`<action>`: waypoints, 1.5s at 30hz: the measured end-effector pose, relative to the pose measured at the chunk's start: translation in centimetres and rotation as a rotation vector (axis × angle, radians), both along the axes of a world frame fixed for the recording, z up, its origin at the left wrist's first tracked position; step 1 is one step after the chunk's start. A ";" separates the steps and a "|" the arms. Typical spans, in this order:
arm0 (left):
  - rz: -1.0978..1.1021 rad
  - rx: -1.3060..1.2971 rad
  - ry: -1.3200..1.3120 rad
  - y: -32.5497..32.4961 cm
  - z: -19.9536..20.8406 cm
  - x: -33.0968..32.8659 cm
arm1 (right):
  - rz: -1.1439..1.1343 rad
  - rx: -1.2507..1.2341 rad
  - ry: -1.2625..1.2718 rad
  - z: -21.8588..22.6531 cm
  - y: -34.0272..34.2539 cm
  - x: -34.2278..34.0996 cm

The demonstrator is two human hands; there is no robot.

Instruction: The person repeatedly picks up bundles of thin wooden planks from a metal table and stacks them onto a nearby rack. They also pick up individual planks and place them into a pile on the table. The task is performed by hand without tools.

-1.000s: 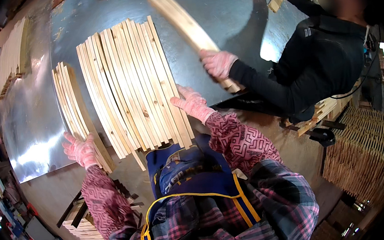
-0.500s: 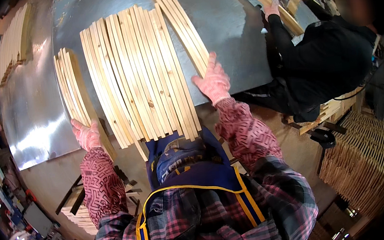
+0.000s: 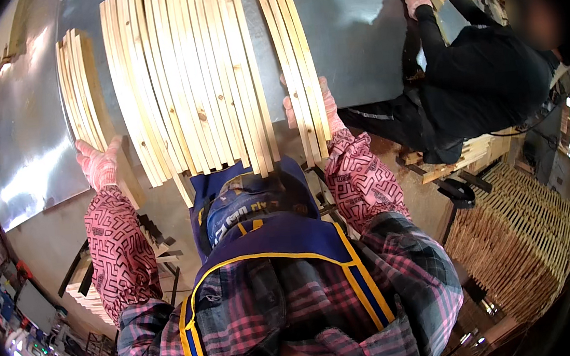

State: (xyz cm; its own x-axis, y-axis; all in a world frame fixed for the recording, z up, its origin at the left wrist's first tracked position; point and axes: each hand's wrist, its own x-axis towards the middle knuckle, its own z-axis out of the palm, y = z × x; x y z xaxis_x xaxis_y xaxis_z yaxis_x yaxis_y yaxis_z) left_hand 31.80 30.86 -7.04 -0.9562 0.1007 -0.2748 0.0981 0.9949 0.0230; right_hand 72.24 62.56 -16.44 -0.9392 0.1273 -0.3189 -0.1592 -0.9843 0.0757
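Pale wooden strips lie on a sheet-metal tabletop in front of me. My right hand (image 3: 328,108), in a pink knit glove, is closed round a narrow bunch of wooden strips (image 3: 297,60); they pass over the palm, with fingers showing on both sides. The near ends of this bunch reach past the table edge. My left hand (image 3: 100,165), gloved alike, straddles the near end of a small stack of strips (image 3: 78,81), thumb and fingers apart on its two sides. Between the hands lies a wide row of strips (image 3: 187,84), its near ends overhanging toward my apron.
At the right a co-worker in black (image 3: 488,83) handles wood with gloved hands (image 3: 418,2). A large stack of slats (image 3: 517,238) stands at the lower right. More strips (image 3: 87,300) lie below the table at left, beside dark metal bars. Bare metal tabletop (image 3: 347,35) shows right of my bunch.
The right-hand bunch has come toward me and straightened beside the wide row, and my hand now reaches round it. My left hand stays at its stack. The view has shifted; the co-worker's board has moved.
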 end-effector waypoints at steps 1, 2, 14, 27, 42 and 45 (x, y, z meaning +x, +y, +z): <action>0.029 0.012 -0.048 0.0 -0.3 -0.1 | 0.019 0.002 -0.050 0.9 -0.6 -0.3; 0.064 0.007 -0.075 -0.1 -0.8 -0.2 | 0.060 0.010 -0.153 1.6 -1.1 -0.3; 0.071 -0.104 -0.078 1.2 0.5 -0.1 | 0.757 1.462 -1.316 4.3 5.9 -5.8; 0.064 -0.029 -0.028 3.7 0.7 1.4 | 0.422 1.879 -1.398 13.1 4.7 -3.5; 0.086 -0.041 -0.084 5.3 1.8 3.7 | 0.339 1.917 -1.002 5.2 3.5 -8.2; 0.079 -0.081 -0.002 6.2 2.1 3.8 | 0.255 2.075 -1.246 5.5 4.9 -6.1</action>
